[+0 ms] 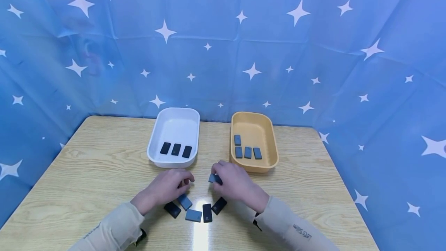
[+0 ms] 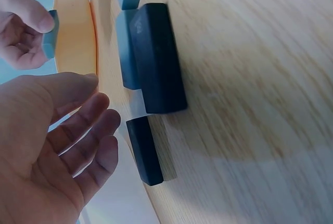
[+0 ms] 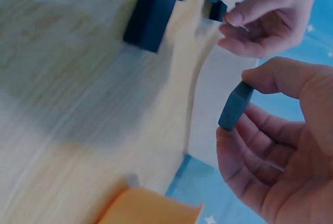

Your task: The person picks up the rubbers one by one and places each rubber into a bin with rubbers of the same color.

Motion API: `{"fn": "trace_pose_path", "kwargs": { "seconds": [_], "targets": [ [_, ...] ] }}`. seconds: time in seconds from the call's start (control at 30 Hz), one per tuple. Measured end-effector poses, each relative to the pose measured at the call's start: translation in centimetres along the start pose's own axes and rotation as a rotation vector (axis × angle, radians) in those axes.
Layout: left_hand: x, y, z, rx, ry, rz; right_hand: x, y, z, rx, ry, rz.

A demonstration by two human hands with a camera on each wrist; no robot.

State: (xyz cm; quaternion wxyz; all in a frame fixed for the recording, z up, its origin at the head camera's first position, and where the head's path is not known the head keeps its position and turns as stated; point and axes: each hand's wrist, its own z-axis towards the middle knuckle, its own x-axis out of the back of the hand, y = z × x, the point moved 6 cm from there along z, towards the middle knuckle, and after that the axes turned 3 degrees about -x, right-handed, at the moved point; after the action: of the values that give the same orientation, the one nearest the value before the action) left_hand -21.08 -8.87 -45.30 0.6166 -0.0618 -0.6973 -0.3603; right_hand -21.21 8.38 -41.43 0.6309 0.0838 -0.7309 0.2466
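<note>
My right hand (image 1: 235, 181) pinches a small blue-grey rectangular block (image 3: 235, 105) between thumb and fingers, above the table just in front of the orange tray (image 1: 254, 169). The left hand (image 1: 170, 185) hovers over the table before the white tray (image 1: 174, 164), its fingers loosely bent with nothing in them. Below and between the hands lie loose blocks: a blue one (image 1: 184, 201) and a black one (image 1: 172, 209) near the left hand, another blue one (image 1: 193, 215) in the middle, and black ones (image 1: 207, 213) (image 1: 219, 205) toward the right hand.
Three black blocks (image 1: 175, 149) lie in a row inside the white tray. Several blue-grey blocks (image 1: 247, 152) lie in the orange tray. Both trays stand at the back of the wooden table (image 1: 104, 158), before a blue star-patterned curtain (image 1: 216, 57).
</note>
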Motion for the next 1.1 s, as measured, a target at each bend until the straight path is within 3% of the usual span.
{"fn": "trace_pose_path", "kwargs": {
  "seconds": [0.53, 1.1],
  "targets": [
    [-0.2, 0.2, 0.0, -0.001, -0.004, -0.016, 3.4, 2.0, 0.1, -0.022, 0.139, -0.031],
    [-0.4, 0.3, 0.0, -0.027, 0.004, -0.020, 6.0, 6.9, 0.9, -0.087, 0.207, 0.021]
  ]
}}
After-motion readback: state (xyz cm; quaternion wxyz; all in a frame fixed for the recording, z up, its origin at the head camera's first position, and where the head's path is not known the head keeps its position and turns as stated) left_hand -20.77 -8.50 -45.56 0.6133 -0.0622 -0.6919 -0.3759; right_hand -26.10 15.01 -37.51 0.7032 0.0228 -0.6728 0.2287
